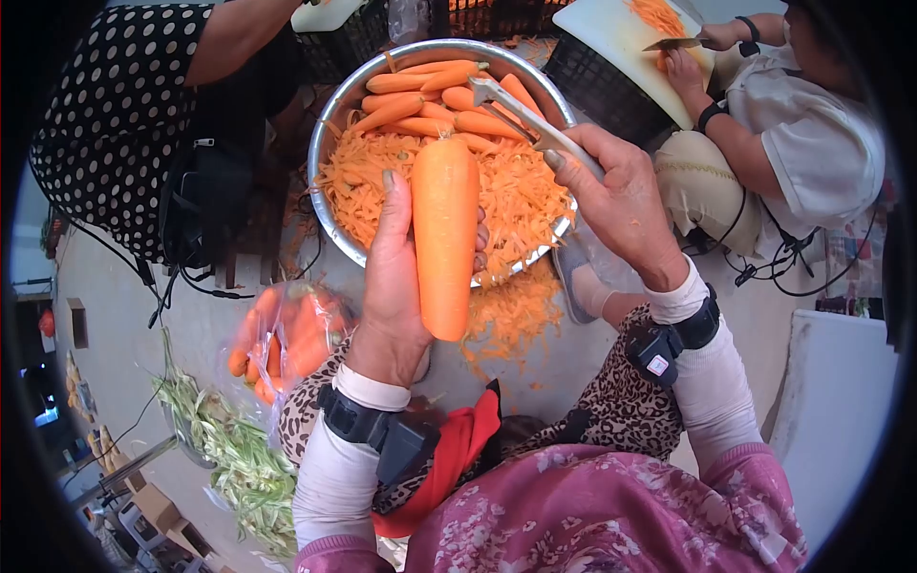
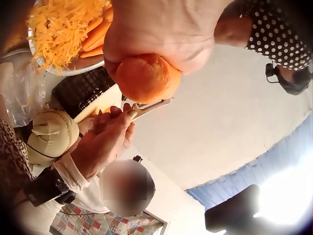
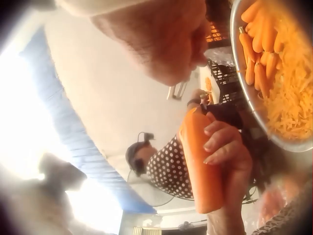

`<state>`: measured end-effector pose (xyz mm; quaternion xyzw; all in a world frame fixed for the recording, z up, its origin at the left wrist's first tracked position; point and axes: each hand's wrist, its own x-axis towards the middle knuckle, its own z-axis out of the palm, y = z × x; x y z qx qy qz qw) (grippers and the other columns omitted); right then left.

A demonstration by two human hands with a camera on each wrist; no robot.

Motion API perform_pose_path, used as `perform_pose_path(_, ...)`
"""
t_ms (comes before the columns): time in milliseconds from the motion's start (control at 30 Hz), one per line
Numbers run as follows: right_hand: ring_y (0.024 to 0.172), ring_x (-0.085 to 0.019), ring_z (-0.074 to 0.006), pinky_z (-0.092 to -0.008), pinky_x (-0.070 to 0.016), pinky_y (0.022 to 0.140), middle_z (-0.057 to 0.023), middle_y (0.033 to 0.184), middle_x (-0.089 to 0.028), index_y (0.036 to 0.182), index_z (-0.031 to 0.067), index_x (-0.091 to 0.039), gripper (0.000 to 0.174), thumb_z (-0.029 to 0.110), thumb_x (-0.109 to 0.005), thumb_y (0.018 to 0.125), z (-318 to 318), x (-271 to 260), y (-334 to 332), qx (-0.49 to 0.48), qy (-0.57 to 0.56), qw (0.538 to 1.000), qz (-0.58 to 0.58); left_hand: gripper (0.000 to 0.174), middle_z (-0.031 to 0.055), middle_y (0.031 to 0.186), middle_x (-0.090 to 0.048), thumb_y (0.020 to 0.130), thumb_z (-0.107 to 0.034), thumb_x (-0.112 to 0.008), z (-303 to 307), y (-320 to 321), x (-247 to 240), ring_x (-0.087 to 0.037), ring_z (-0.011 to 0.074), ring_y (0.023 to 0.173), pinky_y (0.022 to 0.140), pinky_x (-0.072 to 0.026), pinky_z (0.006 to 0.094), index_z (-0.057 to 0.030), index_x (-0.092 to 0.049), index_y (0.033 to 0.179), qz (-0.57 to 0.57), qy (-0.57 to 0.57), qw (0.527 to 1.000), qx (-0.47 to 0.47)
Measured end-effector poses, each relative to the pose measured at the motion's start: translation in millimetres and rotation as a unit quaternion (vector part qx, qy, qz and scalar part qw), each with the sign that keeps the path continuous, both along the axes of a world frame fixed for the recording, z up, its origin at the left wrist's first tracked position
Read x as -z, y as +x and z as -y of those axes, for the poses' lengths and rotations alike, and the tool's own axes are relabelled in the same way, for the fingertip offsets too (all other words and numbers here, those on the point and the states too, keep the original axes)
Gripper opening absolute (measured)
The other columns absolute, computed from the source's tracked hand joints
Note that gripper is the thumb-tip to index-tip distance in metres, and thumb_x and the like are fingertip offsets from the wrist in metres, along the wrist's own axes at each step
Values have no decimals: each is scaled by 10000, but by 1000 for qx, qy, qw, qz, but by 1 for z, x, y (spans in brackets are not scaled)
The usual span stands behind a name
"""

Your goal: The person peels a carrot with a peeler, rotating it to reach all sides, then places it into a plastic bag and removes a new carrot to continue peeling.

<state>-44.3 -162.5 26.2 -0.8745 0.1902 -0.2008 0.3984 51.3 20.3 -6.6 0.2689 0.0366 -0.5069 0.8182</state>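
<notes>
A thick, mostly smooth carrot lies along my left hand, which grips it with the thumb on one side and fingertips showing on the other. In the left wrist view its blunt end faces the camera. My right hand holds a metal peeler by the handle, the blade end pointing up and left above the carrot's top. Beneath both hands stands a wide metal basin. Several peeled carrots lie at its far side, and orange peelings fill the near part.
A clear plastic bag of carrots lies left of my knees. Peelings are strewn on the floor. At right, another person cuts with a knife on a white board; one in polka dots is at left. Green husks lie lower left.
</notes>
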Motion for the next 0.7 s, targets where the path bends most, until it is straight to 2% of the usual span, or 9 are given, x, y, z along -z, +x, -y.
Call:
perform_pose_path(67, 583, -566, -250, -341, -431, 541, -159, 679, -582, 884, -5, -628, 165, 153, -636, 834, -9, -6, -4, -26, 19, 999, 24, 579, 124, 900, -574, 949, -554, -369, 0, 2, 2, -551, 199, 717, 585, -462, 301, -23, -532, 1112, 16, 40, 999, -24)
perform_pose_path(133, 594, -562, -247, -328, -429, 538, -134, 674, -570, 884, 2, -626, 160, 152, -644, 831, -18, -11, -11, -160, 33, 987, -7, 570, 120, 899, -574, 947, -552, -376, 1, 2, 0, -551, 194, 718, 586, -463, 301, -28, -531, 1111, 35, 84, 995, -45)
perform_pose_path(200, 594, -559, -250, -333, -433, 541, -127, 656, -559, 881, 6, -622, 159, 153, -648, 827, -26, -10, -12, -180, 65, 981, -10, 529, 57, 795, -592, 935, -562, -403, 7, -1, -7, -600, 164, 644, 557, -513, 288, -71, -545, 1072, 14, 110, 992, -66)
perform_pose_path(267, 587, -558, -244, -337, -436, 541, -126, 661, -570, 875, 0, -616, 162, 157, -628, 837, -25, -3, -13, -216, 37, 975, 36, 519, 67, 810, -592, 934, -555, -414, 5, 0, -4, -596, 168, 641, 560, -512, 290, -71, -543, 1069, 15, 99, 994, -46)
perform_pose_path(300, 587, -558, -244, -337, -436, 541, -126, 661, -570, 875, 0, -616, 162, 157, -628, 837, -22, 1, -12, -208, 40, 976, 39, 524, 74, 812, -593, 938, -549, -409, 4, 0, -3, -598, 171, 652, 566, -513, 289, -61, -543, 1071, 17, 76, 997, -29)
perform_pose_path(367, 586, -559, -218, -334, -433, 537, -118, 661, -574, 875, -8, -608, 177, 167, -599, 855, -9, 7, -6, -12, 33, 999, -6, 528, 81, 813, -594, 943, -543, -403, 5, -1, -3, -600, 175, 664, 572, -513, 287, -51, -543, 1073, 19, 54, 998, -6)
perform_pose_path(533, 587, -548, -174, -320, -425, 534, -96, 647, -565, 892, -14, -609, 191, 174, -589, 871, 7, 13, -5, -3, 90, 996, 4, 583, 119, 883, -608, 955, -548, -351, 5, 0, 2, -607, 189, 736, 605, -521, 291, -19, -545, 1104, 36, 57, 998, -8)
perform_pose_path(600, 597, -544, -181, -320, -429, 553, -110, 669, -573, 891, -14, -610, 196, 180, -612, 859, -8, 2, -12, -94, 76, 993, 15, 587, 123, 900, -607, 955, -550, -346, 2, 3, 8, -607, 197, 743, 618, -524, 299, -18, -545, 1105, 28, 36, 999, 2)
perform_pose_path(700, 664, -588, -285, -372, -454, 602, -150, 739, -593, 944, 4, -608, 182, 157, -611, 844, -23, -10, -21, -198, 41, 979, -1, 590, 130, 914, -607, 955, -551, -344, 2, 0, 2, -608, 211, 750, 639, -528, 311, -16, -546, 1101, 9, 37, 999, -9)
